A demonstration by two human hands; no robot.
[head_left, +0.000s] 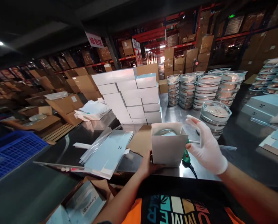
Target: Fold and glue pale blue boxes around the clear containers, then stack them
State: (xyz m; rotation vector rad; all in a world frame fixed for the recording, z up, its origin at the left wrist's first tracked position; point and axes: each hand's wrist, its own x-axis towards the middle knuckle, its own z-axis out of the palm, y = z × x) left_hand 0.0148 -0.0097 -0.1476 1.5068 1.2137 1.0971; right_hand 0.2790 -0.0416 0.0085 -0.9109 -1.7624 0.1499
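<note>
A white cardboard box (169, 149) stands upright with its top flaps up at the front of the steel table. Inside it shows the rim of a clear round bowl (168, 132). My bare left hand (147, 166) grips the box at its lower left corner, its fingers partly hidden. To the right of the box, my right hand (207, 147) in a white glove is raised, thumb and fingers apart, holding nothing. A green corded tool (186, 157) lies just behind the box's right side, partly covered by it. Flat brown cardboard (141, 141) lies behind my left hand.
Stacked white boxes (131, 96) form a wall behind. Several stacks of clear round containers (207, 90) stand at the back right. Flat light-blue box sheets (106, 152) lie left, near a blue crate (13, 155). An open carton (87, 199) sits below the table edge.
</note>
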